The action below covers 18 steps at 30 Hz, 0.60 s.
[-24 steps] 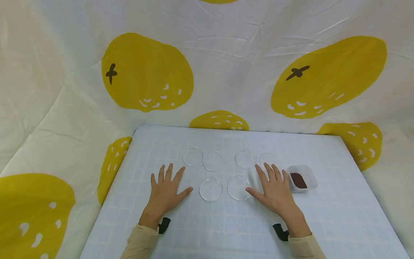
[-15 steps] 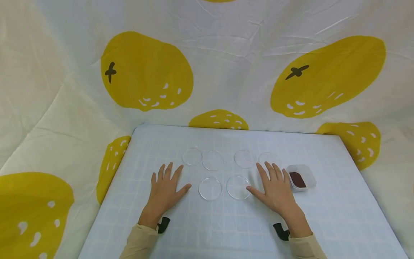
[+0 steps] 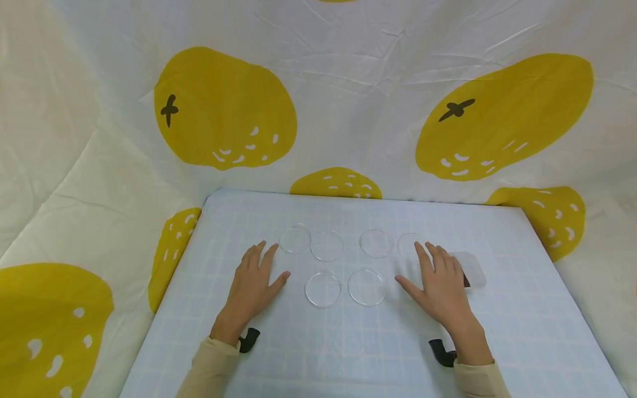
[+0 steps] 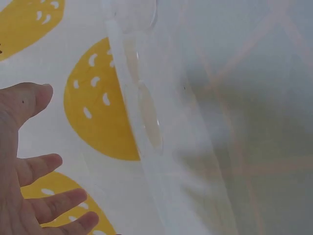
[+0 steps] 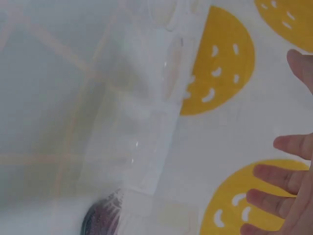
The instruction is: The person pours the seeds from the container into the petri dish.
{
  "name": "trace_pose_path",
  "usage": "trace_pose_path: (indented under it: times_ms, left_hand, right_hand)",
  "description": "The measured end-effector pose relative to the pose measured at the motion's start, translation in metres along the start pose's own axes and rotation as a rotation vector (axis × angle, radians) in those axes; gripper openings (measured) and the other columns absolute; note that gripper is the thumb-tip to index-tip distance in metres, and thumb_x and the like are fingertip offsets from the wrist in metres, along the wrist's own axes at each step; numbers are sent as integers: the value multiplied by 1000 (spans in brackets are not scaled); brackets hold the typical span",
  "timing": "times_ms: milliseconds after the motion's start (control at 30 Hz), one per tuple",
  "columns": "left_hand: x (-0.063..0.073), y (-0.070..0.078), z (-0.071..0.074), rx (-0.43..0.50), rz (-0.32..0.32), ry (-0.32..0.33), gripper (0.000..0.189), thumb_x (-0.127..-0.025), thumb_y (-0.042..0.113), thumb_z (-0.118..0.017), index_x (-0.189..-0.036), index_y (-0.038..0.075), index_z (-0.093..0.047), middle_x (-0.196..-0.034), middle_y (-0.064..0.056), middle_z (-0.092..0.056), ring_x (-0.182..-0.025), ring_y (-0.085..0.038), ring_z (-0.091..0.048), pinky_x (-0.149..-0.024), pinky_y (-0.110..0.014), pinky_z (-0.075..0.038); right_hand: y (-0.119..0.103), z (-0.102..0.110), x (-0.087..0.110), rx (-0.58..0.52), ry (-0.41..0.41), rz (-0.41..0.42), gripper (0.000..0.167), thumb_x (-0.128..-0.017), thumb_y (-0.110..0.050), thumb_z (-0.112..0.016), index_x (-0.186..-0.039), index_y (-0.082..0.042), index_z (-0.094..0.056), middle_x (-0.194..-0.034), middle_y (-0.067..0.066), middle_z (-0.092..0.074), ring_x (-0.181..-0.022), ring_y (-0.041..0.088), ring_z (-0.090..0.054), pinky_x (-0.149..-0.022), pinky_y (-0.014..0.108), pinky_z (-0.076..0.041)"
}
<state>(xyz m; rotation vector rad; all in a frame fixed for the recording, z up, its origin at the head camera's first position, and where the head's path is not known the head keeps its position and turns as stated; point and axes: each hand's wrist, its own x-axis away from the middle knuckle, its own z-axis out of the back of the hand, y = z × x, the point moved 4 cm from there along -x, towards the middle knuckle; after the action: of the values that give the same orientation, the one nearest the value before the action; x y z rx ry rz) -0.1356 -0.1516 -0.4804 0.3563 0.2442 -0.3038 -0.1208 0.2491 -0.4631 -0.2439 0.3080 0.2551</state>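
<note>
Several clear round dishes, like petri dishes, lie in two rows on the table. The near row has a left dish (image 3: 323,289) and a right dish (image 3: 366,287); a back-left dish (image 3: 295,240) is among those behind. My left hand (image 3: 251,290) hovers left of them, fingers spread, holding nothing. My right hand (image 3: 444,290) is also spread and holds nothing. It is in front of a clear plastic tub (image 3: 473,265) and hides much of it. A dark reddish-brown thing (image 5: 102,215) in the tub shows at the bottom of the right wrist view.
A pale checked cloth covers the table (image 3: 338,354). White fabric (image 3: 348,110) with large yellow fruit prints hangs behind it and at the sides. Black curved pieces are strapped at both wrists, the left one (image 3: 250,340) and the right one (image 3: 440,352).
My right hand has moved right, off the near right dish and across the tub's front. The left hand has shifted slightly, its fingers closer together. The dishes stay where they were.
</note>
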Motion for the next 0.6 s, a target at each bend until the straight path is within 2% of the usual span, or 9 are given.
trace_pose_path:
  times_ms: [233,467,600]
  left_hand:
    - [-7,-9,2,19,13,-22,73,-94,44,-68,-148,4,-42,-149,-28,-37,-136,-47,-33,-104,-62,-39]
    - [-20,-19,3,57,19,-47,74,-94,43,-68,-150,5,-38,-152,-25,-34,-138,-45,-31,-106,-60,-37]
    - [-28,-21,2,85,5,-45,75,-94,42,-69,-150,3,-38,-152,-26,-34,-138,-44,-32,-108,-58,-36]
  right_hand:
    - [14,12,2,-19,74,-14,88,-80,-42,-78,-143,8,-43,-138,33,-44,-126,55,-38,-101,70,-29]
    - [33,22,9,1,65,-109,93,-77,-35,-83,-145,11,-38,-139,36,-40,-127,55,-35,-104,70,-27]
    - [44,27,15,-15,41,-177,93,-81,-33,-80,-148,11,-33,-142,36,-36,-130,55,-32,-106,72,-22]
